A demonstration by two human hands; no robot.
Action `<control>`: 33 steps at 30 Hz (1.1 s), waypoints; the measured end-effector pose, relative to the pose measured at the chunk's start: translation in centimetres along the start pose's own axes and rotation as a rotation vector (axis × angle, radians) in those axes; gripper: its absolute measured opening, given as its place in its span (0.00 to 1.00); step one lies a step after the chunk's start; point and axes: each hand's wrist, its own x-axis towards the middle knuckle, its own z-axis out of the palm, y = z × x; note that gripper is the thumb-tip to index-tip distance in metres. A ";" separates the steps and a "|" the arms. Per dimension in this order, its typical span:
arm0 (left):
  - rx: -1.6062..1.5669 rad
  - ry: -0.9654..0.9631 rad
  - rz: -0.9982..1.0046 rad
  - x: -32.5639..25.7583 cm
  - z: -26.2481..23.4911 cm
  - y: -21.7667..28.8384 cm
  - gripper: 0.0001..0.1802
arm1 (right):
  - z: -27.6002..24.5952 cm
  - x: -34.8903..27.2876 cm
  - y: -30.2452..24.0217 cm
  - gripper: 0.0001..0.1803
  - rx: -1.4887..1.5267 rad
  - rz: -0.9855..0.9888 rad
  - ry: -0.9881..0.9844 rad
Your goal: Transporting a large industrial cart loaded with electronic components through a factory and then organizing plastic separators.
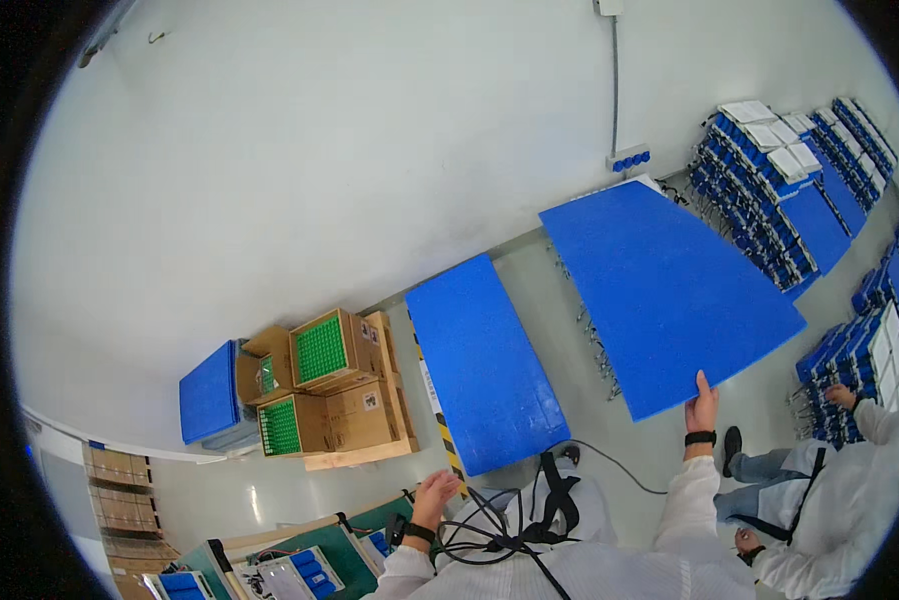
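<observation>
At about four o'clock in the head view, the right hand [702,403] grips the lower corner of a large flat blue corrugated plastic sheet [669,290]. The thumb lies up its face and the other fingers are hidden behind the edge, so the hand is closed on the sheet. The sheet tilts up toward one o'clock, seemingly held by one corner so that it clears the floor and the stacks around it. At six o'clock the left hand [433,495] hangs free, fingers loosely spread and holding nothing, just below a second blue plastic sheet [484,365] lying near the centre. At eight o'clock, open brown cardboard boxes with green grid inserts [329,385] stand grouped on a pallet, likely kept together for handling. Stacks of blue trays with white parts [779,190] fill the two o'clock area. At five o'clock another person in a white coat [839,500] crouches, reaching toward more blue stacks [869,350].
</observation>
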 end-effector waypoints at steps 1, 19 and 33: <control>-0.045 0.050 -0.042 -0.1 -0.8 -1.0 0.19 | 0.2 0.6 -0.2 0.11 -0.005 -0.001 0.042; 0.101 0.059 -0.120 1.2 5.2 -12.4 0.15 | -6.9 19.8 -2.6 0.10 -0.017 0.069 0.131; 0.486 0.119 -0.188 -0.2 23.5 -7.8 0.19 | -25.8 31.8 10.7 0.16 -0.229 0.391 0.419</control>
